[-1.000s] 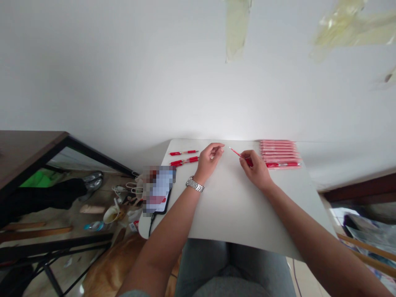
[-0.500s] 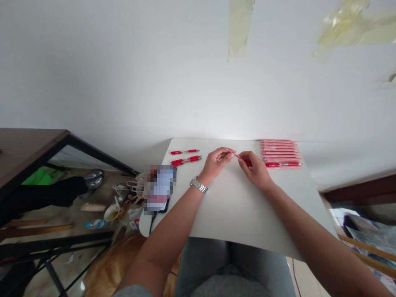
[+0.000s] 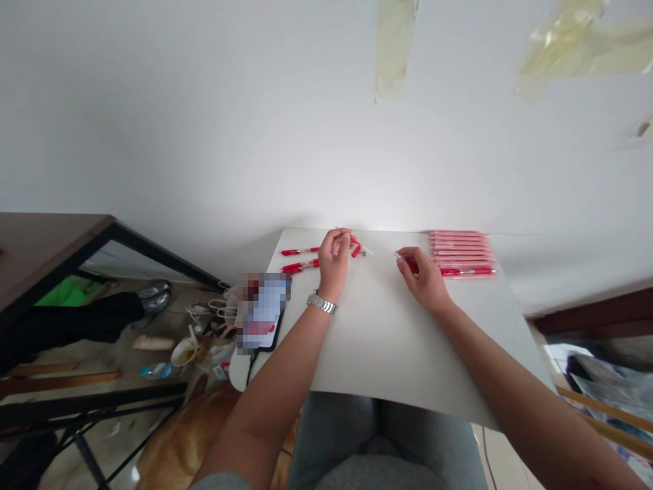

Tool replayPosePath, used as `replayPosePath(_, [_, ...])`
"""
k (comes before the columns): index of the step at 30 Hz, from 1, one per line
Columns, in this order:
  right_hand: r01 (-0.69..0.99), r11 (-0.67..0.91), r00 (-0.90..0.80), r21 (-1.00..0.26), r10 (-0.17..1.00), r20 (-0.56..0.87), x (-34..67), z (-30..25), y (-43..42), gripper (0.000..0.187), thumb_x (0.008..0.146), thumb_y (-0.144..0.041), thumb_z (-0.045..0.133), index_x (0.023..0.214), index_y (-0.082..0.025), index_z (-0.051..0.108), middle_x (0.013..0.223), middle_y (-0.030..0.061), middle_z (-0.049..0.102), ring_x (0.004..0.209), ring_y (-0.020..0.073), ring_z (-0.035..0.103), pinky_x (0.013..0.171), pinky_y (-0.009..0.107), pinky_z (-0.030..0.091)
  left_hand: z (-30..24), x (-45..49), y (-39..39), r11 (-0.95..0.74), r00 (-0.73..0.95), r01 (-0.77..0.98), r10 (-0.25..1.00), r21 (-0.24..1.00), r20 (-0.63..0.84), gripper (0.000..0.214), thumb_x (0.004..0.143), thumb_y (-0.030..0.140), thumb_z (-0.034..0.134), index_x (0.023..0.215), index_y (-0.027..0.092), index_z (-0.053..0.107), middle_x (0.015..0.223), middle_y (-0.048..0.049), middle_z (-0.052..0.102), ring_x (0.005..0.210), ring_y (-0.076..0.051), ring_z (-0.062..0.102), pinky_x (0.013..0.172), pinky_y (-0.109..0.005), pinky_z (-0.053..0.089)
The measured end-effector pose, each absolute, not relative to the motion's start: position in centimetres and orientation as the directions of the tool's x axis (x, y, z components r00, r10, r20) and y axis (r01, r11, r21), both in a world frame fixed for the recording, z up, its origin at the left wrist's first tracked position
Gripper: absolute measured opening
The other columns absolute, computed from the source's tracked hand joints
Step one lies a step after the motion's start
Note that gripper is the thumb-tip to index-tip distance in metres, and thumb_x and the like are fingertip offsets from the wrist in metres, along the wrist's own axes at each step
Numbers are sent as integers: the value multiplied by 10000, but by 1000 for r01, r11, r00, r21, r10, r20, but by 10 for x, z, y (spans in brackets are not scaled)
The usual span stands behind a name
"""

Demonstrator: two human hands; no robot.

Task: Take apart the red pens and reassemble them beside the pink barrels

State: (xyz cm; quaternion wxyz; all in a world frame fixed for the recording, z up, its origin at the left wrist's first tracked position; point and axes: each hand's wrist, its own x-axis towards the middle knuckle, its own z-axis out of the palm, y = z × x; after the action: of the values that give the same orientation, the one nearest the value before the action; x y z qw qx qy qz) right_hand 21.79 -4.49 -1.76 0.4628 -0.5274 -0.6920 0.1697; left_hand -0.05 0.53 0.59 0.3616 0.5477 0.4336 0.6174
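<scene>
My left hand (image 3: 335, 258) is closed in a pinch near the table's back edge, at a thin red pen refill (image 3: 360, 244) with a whitish end. Close beside those fingers lies a short red pen part (image 3: 356, 251) with a grey tip; my hand partly hides that area. My right hand (image 3: 421, 275) is closed around a red pen barrel (image 3: 411, 265), whose pale end pokes out toward the left. Several red pens (image 3: 298, 267) lie left of my left hand, partly covered by it. Beyond my right hand is a row of wrapped red pens (image 3: 462, 248).
A white table (image 3: 377, 340) stands against the wall. At its left edge lies a phone (image 3: 265, 313), blurred out, with a cable. A dog (image 3: 204, 442) lies below on the left. Floor clutter includes a cup (image 3: 184, 352) and a bottle (image 3: 157, 370).
My left hand has moved left and back with the refill, away from the right hand. The red pen part beside it now shows. My right hand has stayed almost in place with the barrel.
</scene>
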Motion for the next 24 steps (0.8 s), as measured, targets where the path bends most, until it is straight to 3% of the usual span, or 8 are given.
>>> replayPosePath(4, [589, 390, -11, -708, 880, 475, 218, -15, -46, 308, 1043, -472, 513, 1186, -229, 638, 955, 62, 704, 822, 202, 657, 762, 348, 523, 9, -13, 6, -435, -78, 415, 858, 799, 508, 184, 1030, 333, 532, 1118, 213, 641, 1111, -93, 719, 970, -192, 681, 909, -352, 557])
replayPosePath(9, [611, 413, -41, -675, 868, 495, 217, -9, -49, 288, 1047, -437, 510, 1182, -228, 656, 955, 66, 697, 754, 192, 618, 709, 337, 508, 16, -19, 3, -329, -26, 756, 849, 566, 528, 208, 1023, 291, 532, 1169, 236, 670, 993, -77, 715, 932, -233, 647, 898, -378, 484])
replayPosePath(12, [628, 431, -63, -648, 858, 510, 215, -6, -51, 277, 1046, -398, 505, 1199, -229, 664, 927, 58, 672, 703, 181, 583, 699, 336, 509, 17, -19, 1, -268, -6, 842, 863, 467, 505, 213, 1012, 312, 568, 1199, 262, 658, 965, -63, 739, 936, -265, 644, 885, -405, 439])
replayPosePath(16, [648, 447, -104, -617, 854, 510, 213, -3, -52, 301, 1044, -357, 486, 1240, -226, 673, 901, 61, 643, 728, 193, 595, 723, 352, 520, 15, -19, 2, -218, 4, 894, 878, 391, 479, 131, 986, 316, 615, 1103, 283, 666, 921, -47, 763, 926, -291, 645, 848, -414, 399])
replayPosePath(24, [686, 478, -190, -549, 846, 499, 216, -8, -49, 323, 1053, -310, 472, 1283, -243, 690, 972, 87, 677, 873, 240, 655, 792, 389, 538, 9, -19, 5, -197, 24, 915, 898, 352, 439, 106, 965, 330, 656, 1051, 274, 683, 929, -64, 776, 937, -305, 653, 844, -424, 372])
